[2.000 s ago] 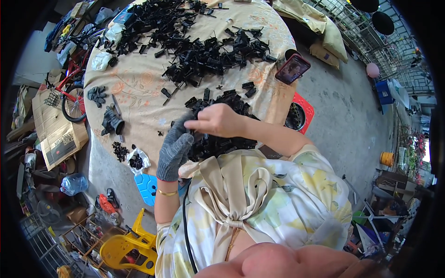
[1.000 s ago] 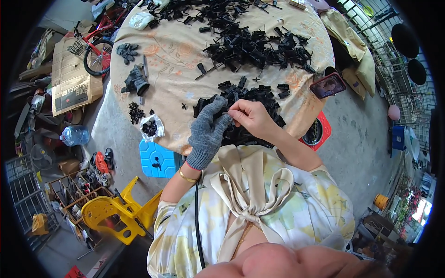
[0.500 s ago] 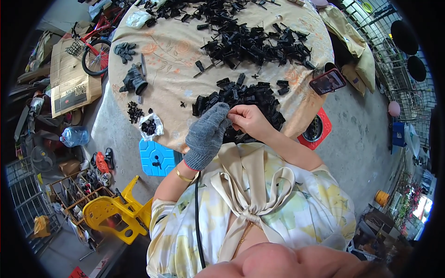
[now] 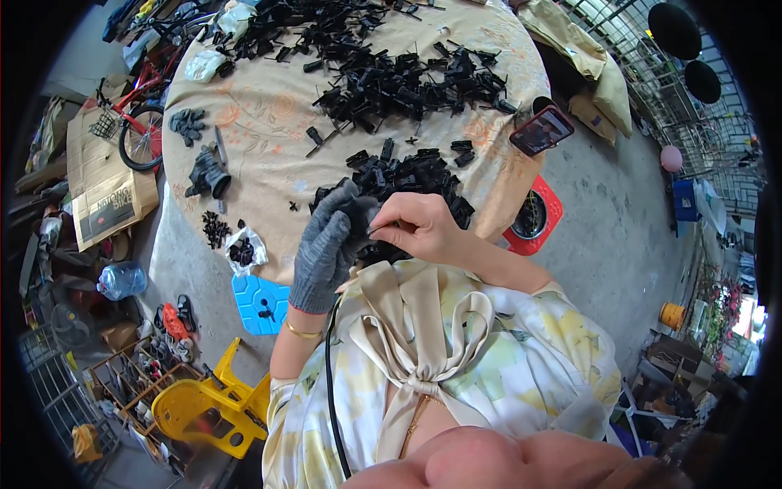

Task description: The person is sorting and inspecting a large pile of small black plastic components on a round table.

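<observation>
My left hand, in a grey knit glove, is raised over the near edge of the cloth-covered table. Its fingers are bent together, and a dark blur at the fingertips hides what they grip. Just right of it, my bare right hand pinches thumb against forefinger, with a tiny dark bit showing at the tips. Behind both hands lies a near pile of black plastic parts. A larger pile of black parts with thin stems spreads farther back.
On the left of the table are a grey glove, another glove, a pen-like stick and small black pieces in a white bag. A phone stands at the right edge. Stools, blue and red, flank the table.
My hands, together before, have moved slightly apart; the left has turned more upright and its fingertips blur. The whole scene has shifted left as my head turned.
</observation>
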Available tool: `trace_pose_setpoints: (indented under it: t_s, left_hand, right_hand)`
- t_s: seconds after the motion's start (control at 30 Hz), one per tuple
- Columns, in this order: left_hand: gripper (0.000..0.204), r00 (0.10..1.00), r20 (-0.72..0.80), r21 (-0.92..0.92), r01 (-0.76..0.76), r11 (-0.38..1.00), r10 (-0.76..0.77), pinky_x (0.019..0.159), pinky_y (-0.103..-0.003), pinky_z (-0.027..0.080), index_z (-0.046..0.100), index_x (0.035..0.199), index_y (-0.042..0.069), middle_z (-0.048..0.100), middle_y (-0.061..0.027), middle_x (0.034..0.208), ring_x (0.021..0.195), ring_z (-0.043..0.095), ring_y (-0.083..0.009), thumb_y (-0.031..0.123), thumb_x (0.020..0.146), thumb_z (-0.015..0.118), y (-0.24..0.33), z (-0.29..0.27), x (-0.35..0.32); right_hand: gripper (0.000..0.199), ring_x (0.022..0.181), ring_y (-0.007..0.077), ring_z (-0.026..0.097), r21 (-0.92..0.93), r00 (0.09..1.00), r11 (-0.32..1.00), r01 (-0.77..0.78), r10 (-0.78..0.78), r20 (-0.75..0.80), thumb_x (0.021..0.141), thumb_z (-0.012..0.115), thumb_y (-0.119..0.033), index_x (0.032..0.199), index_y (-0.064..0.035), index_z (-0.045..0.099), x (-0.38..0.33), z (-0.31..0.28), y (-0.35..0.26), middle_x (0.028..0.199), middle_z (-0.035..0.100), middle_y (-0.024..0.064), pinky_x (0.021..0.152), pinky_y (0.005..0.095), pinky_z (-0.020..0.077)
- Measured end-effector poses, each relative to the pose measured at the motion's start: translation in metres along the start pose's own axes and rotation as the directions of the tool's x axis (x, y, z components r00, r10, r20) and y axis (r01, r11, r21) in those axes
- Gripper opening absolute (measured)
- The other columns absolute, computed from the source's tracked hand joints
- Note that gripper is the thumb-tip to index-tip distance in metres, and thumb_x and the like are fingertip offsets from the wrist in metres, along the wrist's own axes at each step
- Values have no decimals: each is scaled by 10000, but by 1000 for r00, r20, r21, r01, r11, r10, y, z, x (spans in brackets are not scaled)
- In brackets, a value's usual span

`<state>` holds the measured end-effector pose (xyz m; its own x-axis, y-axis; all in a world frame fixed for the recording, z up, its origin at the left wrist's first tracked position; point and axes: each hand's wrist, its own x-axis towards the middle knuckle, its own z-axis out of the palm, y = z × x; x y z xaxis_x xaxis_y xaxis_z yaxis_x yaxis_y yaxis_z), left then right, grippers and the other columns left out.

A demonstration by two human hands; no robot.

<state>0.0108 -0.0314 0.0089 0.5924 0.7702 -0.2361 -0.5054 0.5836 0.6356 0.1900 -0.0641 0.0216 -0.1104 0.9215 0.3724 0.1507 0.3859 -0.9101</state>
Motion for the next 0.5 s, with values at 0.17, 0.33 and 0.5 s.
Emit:
trace_pose_setpoints:
  t_s: [0.17, 0.33, 0.5]
  left_hand:
    - [427, 999, -28, 321, 44, 946, -37, 801, -327, 516, 378, 1284, 16, 495, -123, 1182, 982, 556, -193, 99, 883, 498, 1, 16, -11]
    - [574, 998, 18, 619, -54, 783, 55, 843, -251, 457, 346, 1292, 12, 491, -83, 1145, 1002, 503, -132, -8, 787, 616, -3, 16, -9]
    - [466, 975, -10, 606, -170, 777, 221, 817, -241, 467, 405, 1236, 20, 502, -62, 1104, 955, 509, -107, 12, 811, 596, -8, 13, -1]
  right_hand:
    - [163, 545, 26, 472, 148, 962, 951, -272, 266, 58, 723, 718, -84, 793, -18, 586, 3, 1, 3, 683, 586, 17, 478, 190, 375]
    - [204, 554, 32, 469, 64, 892, 892, -446, 438, 116, 756, 702, -161, 794, -14, 566, 4, 6, 16, 631, 550, -4, 492, 195, 382]
    - [178, 522, 15, 445, 381, 807, 713, -589, 542, 233, 882, 546, -183, 900, -10, 582, 4, 2, 16, 639, 541, -33, 479, 158, 349]
